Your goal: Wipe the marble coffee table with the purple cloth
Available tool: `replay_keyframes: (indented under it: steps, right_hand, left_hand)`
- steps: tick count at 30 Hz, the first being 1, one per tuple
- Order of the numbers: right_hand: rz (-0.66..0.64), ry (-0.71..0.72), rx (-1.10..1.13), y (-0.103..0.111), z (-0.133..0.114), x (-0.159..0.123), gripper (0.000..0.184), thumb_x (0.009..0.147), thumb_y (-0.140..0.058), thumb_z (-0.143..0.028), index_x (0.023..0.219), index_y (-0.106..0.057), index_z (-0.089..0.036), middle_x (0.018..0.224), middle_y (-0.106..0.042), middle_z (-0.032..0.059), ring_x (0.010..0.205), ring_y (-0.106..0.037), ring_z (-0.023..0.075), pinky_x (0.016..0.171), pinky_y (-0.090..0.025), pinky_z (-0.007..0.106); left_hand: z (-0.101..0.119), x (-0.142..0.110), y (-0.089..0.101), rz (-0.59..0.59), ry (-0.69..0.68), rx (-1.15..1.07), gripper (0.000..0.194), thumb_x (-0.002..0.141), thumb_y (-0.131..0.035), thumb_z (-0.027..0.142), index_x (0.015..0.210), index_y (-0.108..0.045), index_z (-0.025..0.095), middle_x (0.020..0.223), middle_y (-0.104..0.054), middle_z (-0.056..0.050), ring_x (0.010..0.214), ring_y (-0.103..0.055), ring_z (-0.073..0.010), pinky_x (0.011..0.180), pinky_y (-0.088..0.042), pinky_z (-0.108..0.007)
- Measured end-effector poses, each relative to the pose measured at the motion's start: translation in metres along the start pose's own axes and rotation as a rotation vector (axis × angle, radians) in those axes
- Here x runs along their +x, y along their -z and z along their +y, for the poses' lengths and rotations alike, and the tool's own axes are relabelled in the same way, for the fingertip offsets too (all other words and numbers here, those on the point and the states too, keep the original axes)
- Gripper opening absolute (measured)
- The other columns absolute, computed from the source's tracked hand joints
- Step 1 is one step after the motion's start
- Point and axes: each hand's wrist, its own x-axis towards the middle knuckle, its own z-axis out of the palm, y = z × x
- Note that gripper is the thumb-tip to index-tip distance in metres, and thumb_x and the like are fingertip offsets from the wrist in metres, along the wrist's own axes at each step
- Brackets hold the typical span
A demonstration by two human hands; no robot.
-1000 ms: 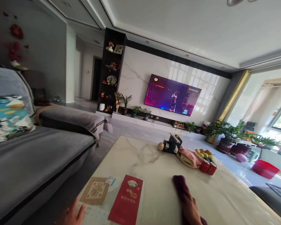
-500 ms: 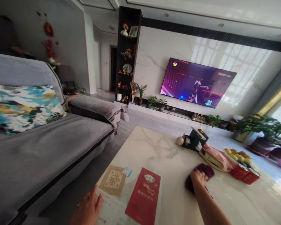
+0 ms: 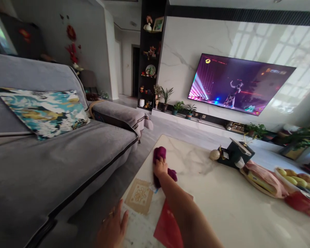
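My right hand [image 3: 160, 167] reaches far across the white marble table [image 3: 222, 199] and presses a dark purple cloth [image 3: 160, 154] against its far left part. The fingers are closed over the cloth. My left hand [image 3: 112, 227] lies flat with fingers spread on a white paper at the table's near left edge. A red envelope [image 3: 167, 227] lies partly under my right forearm. A tan patterned card [image 3: 139, 195] sits just left of it.
A grey sofa [image 3: 54, 162] with a teal patterned cushion [image 3: 43, 108] runs along the left. On the table's right stand a black box [image 3: 235, 155], a plate with a pink bag [image 3: 263, 177], fruit [image 3: 297, 175] and red cans [image 3: 303, 203]. A lit television [image 3: 240, 84] hangs on the far wall.
My right hand has swept the purple cloth from the table's middle right to its far left part. The view has tilted down and turned left. My left hand stays on the paper.
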Motion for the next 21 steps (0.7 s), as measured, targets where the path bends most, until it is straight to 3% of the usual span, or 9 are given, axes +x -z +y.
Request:
replay_keyframes:
  steps: [4, 6, 9, 14, 18, 21]
  right_hand:
    - [-0.057, 0.252, 0.01, -0.013, -0.046, -0.032, 0.05, 0.121, -0.065, -0.026, 0.168, -0.077, -0.012, 0.197, -0.054, 0.0185, 0.175, -0.053, 0.0426, 0.142, -0.052, 0.058]
    - [-0.084, 0.351, 0.005, -0.019, -0.059, -0.055, 0.053, 0.119, -0.069, -0.024, 0.17, -0.074, -0.013, 0.198, -0.053, 0.0162, 0.176, -0.052, 0.0425, 0.142, -0.051, 0.06]
    - [-0.154, 0.469, -0.016, -0.03, -0.075, -0.092, 0.056, 0.114, -0.081, -0.034, 0.169, -0.078, -0.021, 0.198, -0.055, 0.0132, 0.173, -0.056, 0.0439, 0.139, -0.057, 0.062]
    - [-0.241, 0.616, -0.078, -0.051, -0.104, -0.152, 0.059, 0.111, -0.083, -0.042, 0.168, -0.079, -0.026, 0.197, -0.058, 0.0076, 0.168, -0.062, 0.0442, 0.135, -0.062, 0.062]
    - [-0.257, 0.695, -0.092, -0.054, -0.122, -0.196, 0.054, 0.112, -0.079, -0.039, 0.166, -0.078, -0.038, 0.189, -0.067, 0.0006, 0.156, -0.073, 0.0384, 0.126, -0.069, 0.056]
    - [-0.199, 0.817, -0.098, -0.056, -0.125, -0.221, 0.058, 0.103, -0.086, -0.04, 0.161, -0.08, -0.035, 0.171, -0.081, 0.0086, 0.138, -0.08, 0.0408, 0.105, -0.075, 0.054]
  left_hand:
    - [-0.002, 0.0, -0.004, 0.138, -0.026, -0.086, 0.088, 0.124, -0.028, 0.058, 0.176, -0.061, -0.005, 0.167, -0.079, -0.036, 0.153, -0.083, -0.049, 0.129, -0.071, -0.068]
    - [-0.003, 0.0, -0.007, 0.233, -0.022, -0.127, 0.086, 0.124, -0.031, 0.062, 0.177, -0.06, 0.001, 0.168, -0.079, -0.034, 0.153, -0.083, -0.049, 0.125, -0.073, -0.066]
    - [-0.001, 0.0, -0.009, 0.339, -0.013, -0.188, 0.081, 0.124, -0.036, 0.062, 0.179, -0.056, 0.007, 0.173, -0.074, -0.034, 0.155, -0.081, -0.0495, 0.123, -0.073, -0.065]
    - [0.003, 0.004, -0.004, 0.5, -0.048, -0.254, 0.079, 0.125, -0.037, 0.061, 0.173, -0.059, 0.002, 0.174, -0.068, -0.04, 0.156, -0.076, -0.0557, 0.132, -0.064, -0.077]
    - [-0.005, 0.008, 0.0, 0.477, -0.032, -0.419, 0.076, 0.123, -0.039, 0.062, 0.172, -0.059, 0.008, 0.177, -0.068, -0.034, 0.163, -0.072, -0.0504, 0.138, -0.063, -0.073]
    - [-0.017, 0.001, 0.007, 0.453, 0.013, -0.458, 0.076, 0.121, -0.038, 0.063, 0.168, -0.062, 0.009, 0.166, -0.076, -0.032, 0.157, -0.077, -0.0474, 0.133, -0.068, -0.068]
